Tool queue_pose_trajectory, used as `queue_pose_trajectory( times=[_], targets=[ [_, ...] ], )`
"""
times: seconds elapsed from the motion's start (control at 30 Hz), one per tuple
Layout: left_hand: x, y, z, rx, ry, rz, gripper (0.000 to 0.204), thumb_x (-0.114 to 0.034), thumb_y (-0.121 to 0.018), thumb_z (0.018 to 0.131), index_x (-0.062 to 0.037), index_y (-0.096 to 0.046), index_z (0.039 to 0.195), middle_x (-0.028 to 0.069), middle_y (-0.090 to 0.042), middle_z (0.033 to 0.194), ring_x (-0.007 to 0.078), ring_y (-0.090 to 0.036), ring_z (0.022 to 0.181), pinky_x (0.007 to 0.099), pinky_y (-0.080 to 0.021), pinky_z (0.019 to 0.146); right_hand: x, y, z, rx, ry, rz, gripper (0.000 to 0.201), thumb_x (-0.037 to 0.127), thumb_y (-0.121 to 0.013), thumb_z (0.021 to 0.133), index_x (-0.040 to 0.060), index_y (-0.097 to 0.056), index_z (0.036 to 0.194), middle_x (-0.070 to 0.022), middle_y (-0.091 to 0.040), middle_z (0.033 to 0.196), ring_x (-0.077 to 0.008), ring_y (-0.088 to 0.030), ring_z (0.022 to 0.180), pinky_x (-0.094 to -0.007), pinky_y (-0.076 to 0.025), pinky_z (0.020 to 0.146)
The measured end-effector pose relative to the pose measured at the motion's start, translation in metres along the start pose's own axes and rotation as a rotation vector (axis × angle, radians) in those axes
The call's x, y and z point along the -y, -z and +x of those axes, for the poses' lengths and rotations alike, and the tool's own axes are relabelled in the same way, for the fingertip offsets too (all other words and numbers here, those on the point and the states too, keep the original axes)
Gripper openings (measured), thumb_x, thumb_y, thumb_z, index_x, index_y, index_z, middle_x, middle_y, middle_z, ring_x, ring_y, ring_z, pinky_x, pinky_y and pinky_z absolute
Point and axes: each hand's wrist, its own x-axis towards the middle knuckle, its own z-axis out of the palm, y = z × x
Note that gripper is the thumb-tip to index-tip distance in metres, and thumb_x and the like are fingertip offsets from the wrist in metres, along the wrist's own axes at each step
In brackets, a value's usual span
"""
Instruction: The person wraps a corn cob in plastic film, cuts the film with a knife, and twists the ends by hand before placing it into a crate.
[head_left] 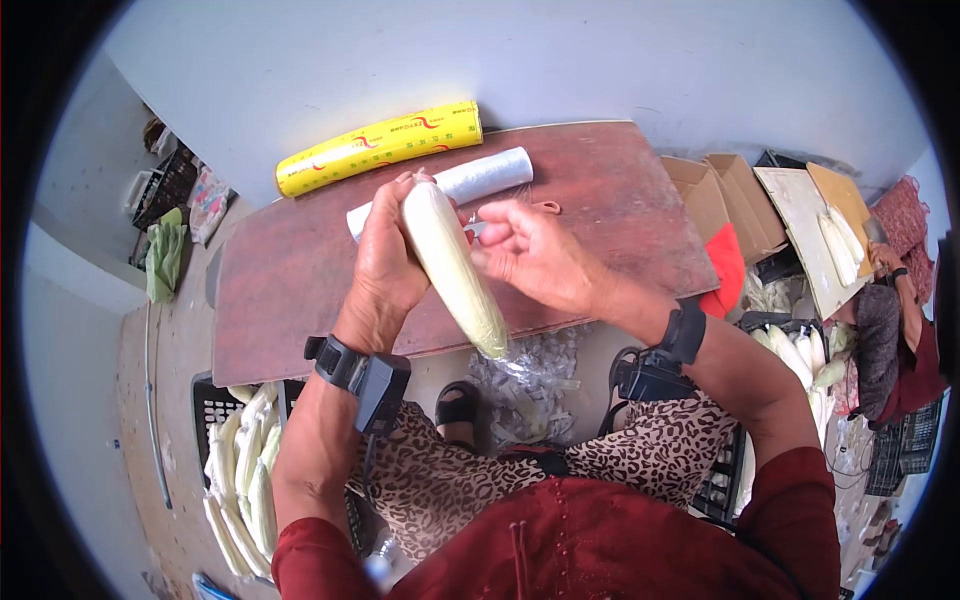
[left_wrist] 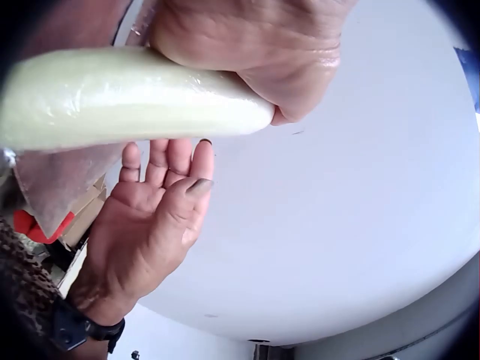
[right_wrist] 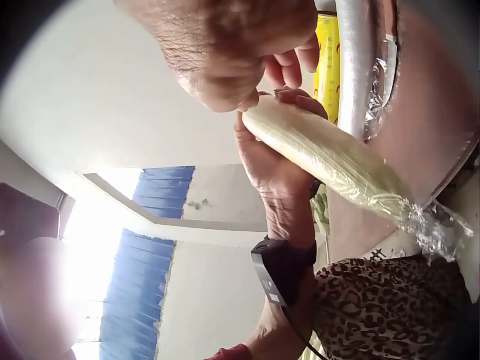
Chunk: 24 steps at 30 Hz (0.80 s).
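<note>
While left grip (head_left: 388, 260) clasps wrapped vegetable (head_left: 453, 270), relaxed right grip (head_left: 540, 260) should smooth loose film (right_wrist: 435, 229) gently to avoid tears.

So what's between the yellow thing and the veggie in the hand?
A shiny, pale roll on the table lies between the yellow thing and the vegetable in the head view, partly hidden by the left hand.

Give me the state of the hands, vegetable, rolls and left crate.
Long pale green vegetable: wrapped in clear film, bunched at its near end.
Left hand: gripping the vegetable near its far end.
Right hand: beside the vegetable, not gripping it.
Yellow printed cylindrical roll: lying on its side.
Shiny whitish film roll: lying on its side.
Black plastic lattice crate: holding pale vegetables.
</note>
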Motion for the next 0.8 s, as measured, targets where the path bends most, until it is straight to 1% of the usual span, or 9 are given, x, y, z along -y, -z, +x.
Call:
queue_pose_trajectory(
  times=[0.17, 0.2, 0.3, 0.4, 0.47, 0.57, 0.7, 0.73, 0.8],
  targets=[
    [-0.003, 0.010, 0.002, -0.048, -0.027, -0.131, 0.023, -0.029, -0.054, 0.092, -0.0097, -0.061, 0.101, 0.0147, -0.064, 0.093, 0.0336, -0.062, 0.088, 0.0487, -0.052, 0.085, -0.006, -0.017, -0.009, 0.230, -0.108, -0.281, 0.069, 0.039, -0.076, 0.083, -0.0112, -0.045, 0.119, -0.0252, -0.063, 0.104, -0.0309, -0.064, 0.098, -0.0402, -0.052, 0.085],
    [-0.003, 0.010, 0.002, -0.062, -0.028, -0.136, 0.022, -0.028, -0.054, 0.092, -0.0094, -0.060, 0.101, 0.0150, -0.063, 0.093, 0.0340, -0.062, 0.089, 0.0489, -0.052, 0.086, -0.005, -0.018, -0.008, 0.328, -0.259, -0.137, 0.052, 0.033, -0.073, 0.087, -0.0048, -0.043, 0.107, -0.0202, -0.058, 0.104, -0.0181, -0.062, 0.099, -0.0334, -0.051, 0.081],
    [-0.007, 0.009, 0.000, -0.009, -0.060, -0.072, 0.021, -0.023, -0.046, 0.094, -0.0059, -0.057, 0.101, 0.0162, -0.063, 0.092, 0.0343, -0.063, 0.086, 0.0487, -0.053, 0.083, -0.008, -0.017, -0.006, 0.307, -0.234, -0.213, 0.049, 0.033, -0.072, 0.087, -0.0037, -0.044, 0.106, -0.0176, -0.059, 0.100, -0.0189, -0.064, 0.088, -0.0345, -0.052, 0.075],
    [-0.014, 0.023, 0.001, 0.055, -0.131, 0.200, 0.026, -0.020, -0.041, 0.095, -0.0044, -0.059, 0.106, 0.0173, -0.064, 0.101, 0.0330, -0.064, 0.094, 0.0457, -0.052, 0.089, -0.015, -0.009, -0.003, 0.322, -0.123, -0.366, 0.046, 0.030, -0.071, 0.087, -0.0035, -0.044, 0.106, -0.0140, -0.059, 0.096, -0.0180, -0.063, 0.081, -0.0355, -0.051, 0.070],
    [-0.015, 0.018, -0.007, 0.057, -0.190, 0.424, 0.032, -0.022, -0.039, 0.097, -0.0014, -0.061, 0.110, 0.0148, -0.065, 0.100, 0.0267, -0.064, 0.094, 0.0378, -0.051, 0.089, -0.019, -0.003, -0.001, 0.378, -0.209, -0.288, 0.044, 0.027, -0.069, 0.088, -0.0035, -0.044, 0.107, -0.0126, -0.058, 0.095, -0.0170, -0.061, 0.081, -0.0344, -0.050, 0.070],
    [-0.021, 0.035, -0.013, 0.145, -0.321, 1.095, 0.036, -0.024, -0.038, 0.099, 0.0000, -0.063, 0.111, 0.0111, -0.066, 0.096, 0.0219, -0.064, 0.092, 0.0334, -0.050, 0.087, -0.018, 0.002, -0.003, 0.433, -0.291, -0.227, 0.041, 0.025, -0.067, 0.089, -0.0030, -0.044, 0.109, -0.0106, -0.057, 0.093, -0.0158, -0.059, 0.081, -0.0324, -0.048, 0.069],
    [-0.014, 0.031, -0.026, 0.115, -0.481, 1.431, 0.048, -0.039, -0.068, 0.091, 0.0039, -0.064, 0.112, 0.0148, -0.068, 0.094, 0.0206, -0.064, 0.089, 0.0349, -0.052, 0.075, -0.014, 0.010, -0.006, 0.538, -0.326, -0.150, 0.041, 0.024, -0.065, 0.090, -0.0029, -0.044, 0.112, -0.0086, -0.056, 0.092, -0.0142, -0.058, 0.079, -0.0301, -0.048, 0.068],
    [-0.014, 0.034, -0.026, 0.122, -0.503, 1.409, 0.068, -0.053, -0.079, 0.077, 0.0031, -0.064, 0.112, 0.0163, -0.067, 0.092, 0.0252, -0.065, 0.086, 0.0372, -0.053, 0.072, -0.015, 0.013, -0.005, 0.588, -0.316, -0.138, 0.041, 0.024, -0.065, 0.090, -0.0033, -0.044, 0.113, -0.0081, -0.056, 0.092, -0.0139, -0.058, 0.079, -0.0299, -0.048, 0.068],
    [-0.016, 0.038, -0.029, 0.230, -0.604, 1.520, 0.074, -0.058, -0.079, 0.071, 0.0027, -0.065, 0.111, 0.0162, -0.065, 0.090, 0.0299, -0.066, 0.084, 0.0385, -0.053, 0.073, -0.018, 0.017, -0.001, 0.685, -0.293, -0.115, 0.042, 0.024, -0.065, 0.090, -0.0040, -0.045, 0.115, -0.0070, -0.057, 0.092, -0.0134, -0.058, 0.079, -0.0294, -0.048, 0.068]
  ],
)
